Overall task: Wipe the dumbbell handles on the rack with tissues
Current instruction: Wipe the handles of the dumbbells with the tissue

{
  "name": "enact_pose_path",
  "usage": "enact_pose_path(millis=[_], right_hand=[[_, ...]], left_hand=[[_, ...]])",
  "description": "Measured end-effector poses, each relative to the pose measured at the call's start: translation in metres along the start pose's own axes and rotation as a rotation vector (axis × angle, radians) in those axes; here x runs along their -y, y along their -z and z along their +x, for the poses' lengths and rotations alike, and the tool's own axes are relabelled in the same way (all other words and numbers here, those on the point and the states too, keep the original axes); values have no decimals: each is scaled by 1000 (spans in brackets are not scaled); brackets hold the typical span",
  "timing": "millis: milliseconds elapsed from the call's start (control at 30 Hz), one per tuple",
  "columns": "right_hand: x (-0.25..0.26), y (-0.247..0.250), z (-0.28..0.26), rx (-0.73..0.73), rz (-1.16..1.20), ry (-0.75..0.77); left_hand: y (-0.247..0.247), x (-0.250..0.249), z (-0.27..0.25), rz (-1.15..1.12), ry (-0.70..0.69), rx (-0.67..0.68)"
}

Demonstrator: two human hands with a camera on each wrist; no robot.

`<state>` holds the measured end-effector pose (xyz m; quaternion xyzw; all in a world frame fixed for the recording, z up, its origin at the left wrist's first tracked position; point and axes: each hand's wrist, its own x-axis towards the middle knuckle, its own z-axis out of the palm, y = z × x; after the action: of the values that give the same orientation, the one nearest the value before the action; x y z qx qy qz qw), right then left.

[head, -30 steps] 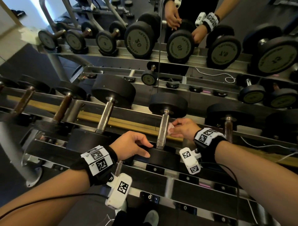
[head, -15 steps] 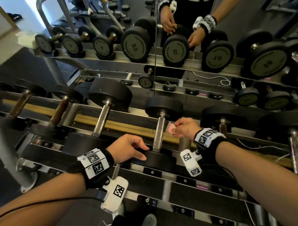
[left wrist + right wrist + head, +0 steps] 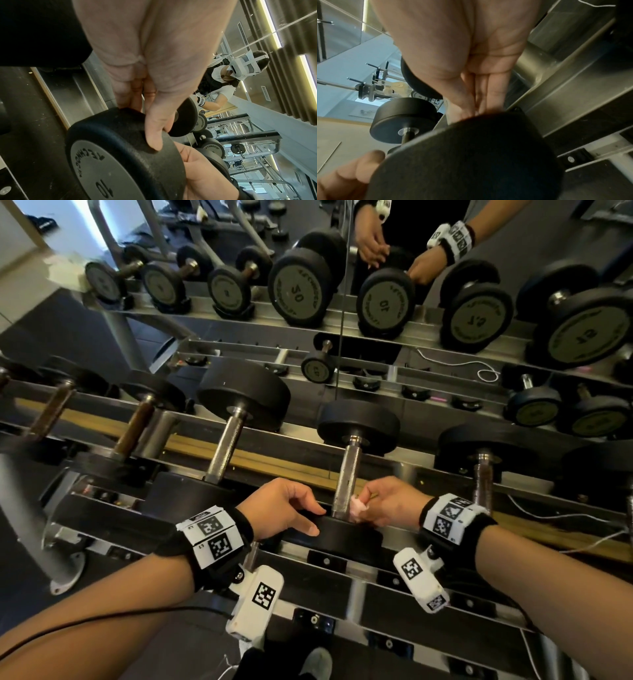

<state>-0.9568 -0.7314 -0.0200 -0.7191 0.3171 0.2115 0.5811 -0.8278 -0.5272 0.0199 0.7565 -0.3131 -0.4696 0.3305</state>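
A dumbbell with a chrome handle (image 3: pixel 346 474) and black heads lies on the rack's top tier. My left hand (image 3: pixel 308 518) grips its near head (image 3: pixel 346 537), marked 10 in the left wrist view (image 3: pixel 109 166), where the left hand (image 3: pixel 154 121) has its thumb over the rim and fingers behind it. My right hand (image 3: pixel 368 505) pinches a small pinkish-white tissue (image 3: pixel 356 506) against the handle's lower end, just above that head. In the right wrist view the right hand (image 3: pixel 479 94) reaches behind the dark head (image 3: pixel 471 155); the tissue is hidden there.
More dumbbells lie alongside: a chrome-handled one (image 3: pixel 226 453) to the left, rusty brown handles (image 3: pixel 133 429) further left, another (image 3: pixel 483 474) to the right. A mirror (image 3: pixel 376 302) behind reflects the rack. A lower tier (image 3: pixel 342 587) juts out below my wrists.
My right hand has slid the tissue down the handle from its middle to the end by the near head. The left hand stays on that head.
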Motion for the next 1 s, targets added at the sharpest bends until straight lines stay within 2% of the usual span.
enact_pose_path(millis=[67,200,300,367,433,667,867,900,933,1000], right_hand=[[4,11,-3,-9,73,3],[14,30,4,-305,379,37],[16,29,12,-363,466,101],[14,20,19,-400,391,148],[13,12,24,-430,202,181],[6,1,12,-284,62,94],[9,0,-23,-13,-257,162],[13,4,-24,-42,-248,188],[18,10,-24,-133,-244,231],[29,22,-21,-411,-277,315]], left_hand=[[2,-3,2,9,17,13],[1,-4,5,12,42,13],[1,-2,5,18,42,4],[1,-1,4,7,42,1],[1,-1,3,-6,42,-2],[1,-4,3,4,30,13],[2,-5,2,0,23,24],[2,-5,2,-3,25,20],[2,-4,2,-5,27,18],[1,-2,2,-11,30,17]])
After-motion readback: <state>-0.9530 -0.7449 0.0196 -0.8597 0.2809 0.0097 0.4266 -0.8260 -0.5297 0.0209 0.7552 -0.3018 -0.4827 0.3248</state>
